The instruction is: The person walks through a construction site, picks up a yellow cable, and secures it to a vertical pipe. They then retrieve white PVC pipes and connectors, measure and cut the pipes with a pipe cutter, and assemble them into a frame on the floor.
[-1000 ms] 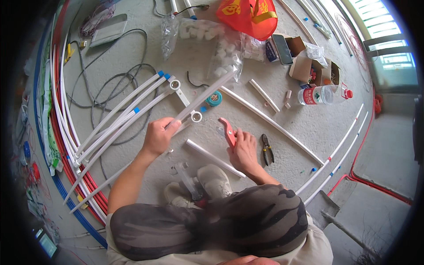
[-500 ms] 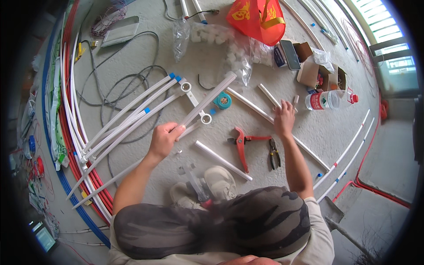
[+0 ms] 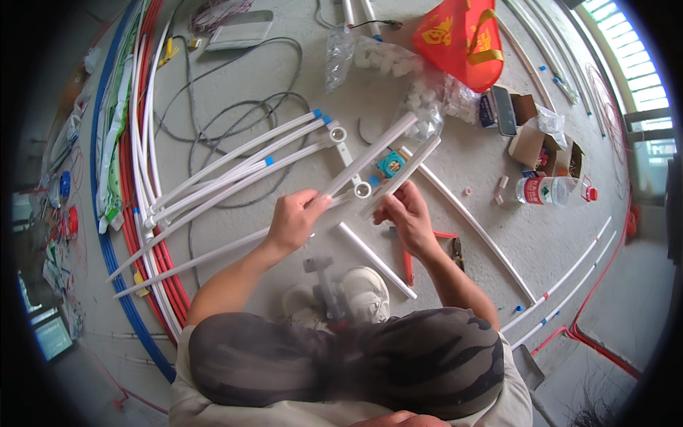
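Forward and inward, left grip (image 3: 293, 220) round one pipe (image 3: 373, 153), right grip (image 3: 408, 218) round another pipe (image 3: 416, 162)

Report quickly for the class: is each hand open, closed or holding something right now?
Left hand: closed, holding a white pipe.
Right hand: closed, holding another white pipe.

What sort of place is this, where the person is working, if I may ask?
Probably a room in a building under construction or renovation: it has a bare grey floor, white pipes in hand and lying about, and a red-handled tool on the ground.
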### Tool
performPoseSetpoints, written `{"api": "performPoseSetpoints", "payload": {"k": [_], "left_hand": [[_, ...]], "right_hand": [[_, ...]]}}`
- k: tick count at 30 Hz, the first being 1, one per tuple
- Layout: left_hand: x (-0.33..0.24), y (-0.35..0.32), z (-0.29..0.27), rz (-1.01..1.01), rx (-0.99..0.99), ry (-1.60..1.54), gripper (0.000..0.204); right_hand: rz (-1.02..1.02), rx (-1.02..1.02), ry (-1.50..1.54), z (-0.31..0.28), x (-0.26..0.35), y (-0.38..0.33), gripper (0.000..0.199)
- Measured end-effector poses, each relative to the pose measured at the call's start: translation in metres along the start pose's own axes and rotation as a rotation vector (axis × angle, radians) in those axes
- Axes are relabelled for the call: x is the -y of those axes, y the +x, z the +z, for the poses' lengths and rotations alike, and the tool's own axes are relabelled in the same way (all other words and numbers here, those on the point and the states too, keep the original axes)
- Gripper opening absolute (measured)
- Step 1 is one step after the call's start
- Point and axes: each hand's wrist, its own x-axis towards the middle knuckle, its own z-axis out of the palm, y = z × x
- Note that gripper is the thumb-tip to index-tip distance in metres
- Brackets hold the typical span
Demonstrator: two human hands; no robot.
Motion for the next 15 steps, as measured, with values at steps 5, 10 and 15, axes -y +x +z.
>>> {"api": "performPoseSetpoints", "payload": {"k": [5, 10, 15], "left_hand": [[-0.011, -0.018, -0.002, 0.009, 0.035, -0.047, 0.037], [-0.027, -0.03, -0.011, -0.043, 0.094, -0.087, 0.039], [-0.027, -0.034, -0.017, -0.083, 0.15, -0.095, 0.037]], "right_hand": [[0.011, 0.062, 0.13, 0.038, 0.003, -0.005, 0.033], [0.025, 0.064, 0.138, 0.045, 0.012, -0.008, 0.033], [0.017, 0.058, 0.058, 0.046, 0.013, -0.011, 0.032]]}}
